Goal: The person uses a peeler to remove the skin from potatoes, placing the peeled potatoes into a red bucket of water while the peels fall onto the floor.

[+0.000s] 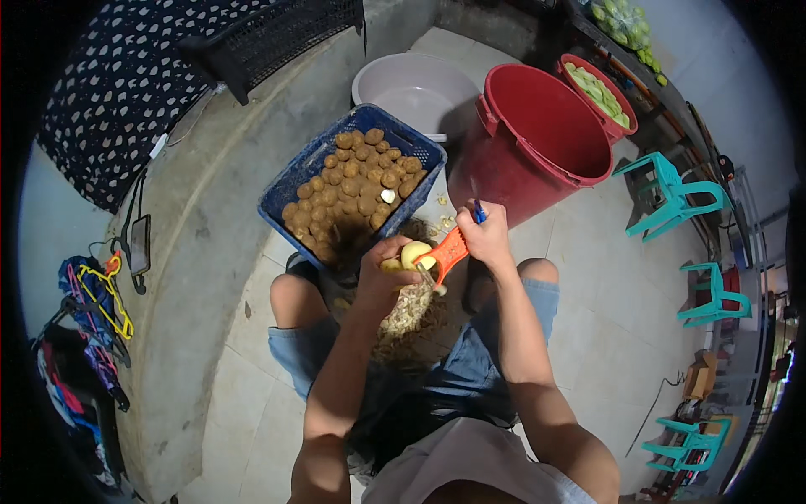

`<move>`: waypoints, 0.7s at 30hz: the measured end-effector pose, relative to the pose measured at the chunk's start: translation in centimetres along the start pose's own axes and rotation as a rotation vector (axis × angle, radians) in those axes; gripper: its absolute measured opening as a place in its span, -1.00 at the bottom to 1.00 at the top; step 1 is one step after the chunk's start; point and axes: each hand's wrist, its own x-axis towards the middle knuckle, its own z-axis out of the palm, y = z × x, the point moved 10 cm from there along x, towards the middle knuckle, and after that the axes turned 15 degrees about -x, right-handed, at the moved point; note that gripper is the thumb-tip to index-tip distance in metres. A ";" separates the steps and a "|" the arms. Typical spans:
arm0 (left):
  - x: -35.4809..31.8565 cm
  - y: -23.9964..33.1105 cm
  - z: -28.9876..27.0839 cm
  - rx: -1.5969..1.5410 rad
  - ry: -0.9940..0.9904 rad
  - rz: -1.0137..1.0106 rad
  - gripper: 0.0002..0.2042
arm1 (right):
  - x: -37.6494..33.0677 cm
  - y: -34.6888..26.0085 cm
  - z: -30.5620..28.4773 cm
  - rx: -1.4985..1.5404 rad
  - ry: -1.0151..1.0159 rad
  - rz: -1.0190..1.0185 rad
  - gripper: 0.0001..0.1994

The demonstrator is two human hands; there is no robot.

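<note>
In my left hand is a potato, its flesh showing pale yellow where the skin is off. My right hand grips an orange peeler, whose blade end meets the potato. Something blue sticks up from the right fist. Just beyond my hands, a blue crate holds many brown, unpeeled potatoes; one small white piece lies among them. Peelings are heaped on the floor between my legs, directly below the hands.
A tall red bucket stands right of the crate, with a grey-white basin behind. Farther right, a red tub holds pale green pieces. Green plastic stools line the right side. A concrete ledge curves along the left.
</note>
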 end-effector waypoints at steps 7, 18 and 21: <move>-0.4 -1.7 0.7 -0.208 0.184 -0.166 -0.46 | 0.1 3.3 -1.0 0.175 0.145 0.122 -0.71; -0.2 -3.2 -0.7 -0.340 0.219 -0.056 -0.48 | -0.6 3.8 -2.0 0.082 0.335 0.084 -0.73; -0.4 -2.7 -1.4 -0.515 0.175 -0.015 -0.56 | -0.3 4.9 -2.8 0.041 0.381 0.182 -0.72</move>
